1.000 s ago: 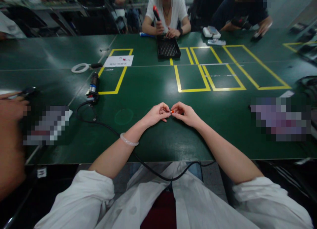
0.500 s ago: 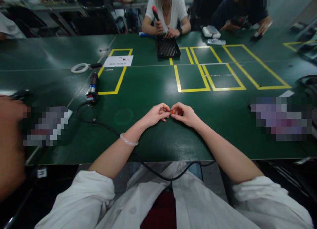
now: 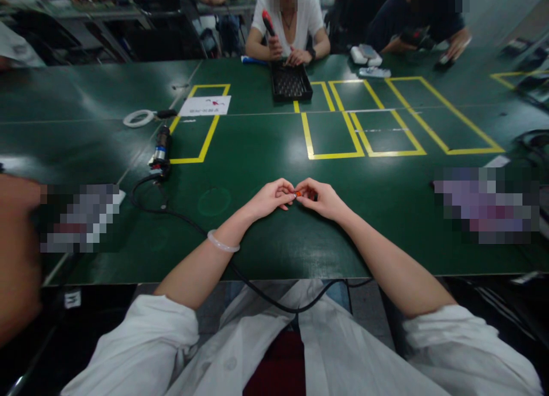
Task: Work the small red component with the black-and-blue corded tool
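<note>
My left hand (image 3: 277, 195) and my right hand (image 3: 319, 197) meet fingertip to fingertip over the green table (image 3: 266, 244). Pinched between them is a small piece (image 3: 298, 194), orange on the right with a light, silvery end on the left. It is too small to name, and fingers cover much of it. Both hands are closed, with thumbs against forefingers. A pale bracelet (image 3: 223, 244) circles my left wrist. Beneath my left forearm runs a black cable (image 3: 189, 216), which drops over the front table edge.
A dark cylindrical tool (image 3: 162, 144) lies left, beside yellow tape and a white paper (image 3: 206, 105). Opposite, a person holds a red-and-black tool (image 3: 268, 23) behind a black tray (image 3: 292, 83). Blurred-out items lie at both sides. Another person's arm (image 3: 19, 253) enters at left.
My hands stay almost still around the small piece. At far left, the other person's arm has shifted slightly.
</note>
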The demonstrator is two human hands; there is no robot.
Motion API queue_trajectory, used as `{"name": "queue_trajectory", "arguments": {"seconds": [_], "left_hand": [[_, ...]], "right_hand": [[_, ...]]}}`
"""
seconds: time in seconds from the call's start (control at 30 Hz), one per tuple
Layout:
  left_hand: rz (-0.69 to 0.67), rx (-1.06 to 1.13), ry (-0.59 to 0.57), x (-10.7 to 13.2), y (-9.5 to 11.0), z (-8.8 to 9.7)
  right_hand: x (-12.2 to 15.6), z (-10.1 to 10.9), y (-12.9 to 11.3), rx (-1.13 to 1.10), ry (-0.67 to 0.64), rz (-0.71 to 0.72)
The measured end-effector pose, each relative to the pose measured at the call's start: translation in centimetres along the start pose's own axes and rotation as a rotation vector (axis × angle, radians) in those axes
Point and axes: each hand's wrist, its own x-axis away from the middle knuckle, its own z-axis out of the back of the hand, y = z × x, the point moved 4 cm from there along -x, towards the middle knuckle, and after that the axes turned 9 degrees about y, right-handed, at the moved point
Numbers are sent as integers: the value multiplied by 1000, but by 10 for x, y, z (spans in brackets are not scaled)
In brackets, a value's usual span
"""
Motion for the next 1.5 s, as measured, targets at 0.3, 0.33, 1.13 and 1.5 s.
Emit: {"name": "queue_trajectory", "arguments": {"seconds": [0.3, 0.33, 1.13, 1.5], "left_hand": [[3, -10, 4, -1, 0, 0], [3, -11, 2, -1, -1, 0], [-245, -210, 72, 3, 9, 0], [-276, -344, 114, 6, 13, 0]], "right_hand": [[0, 0, -1, -1, -15, 0], [0, 0, -1, 2, -17, 0], [-2, 1, -2, 34, 1, 10], [-2, 2, 0, -15, 18, -10]]}}
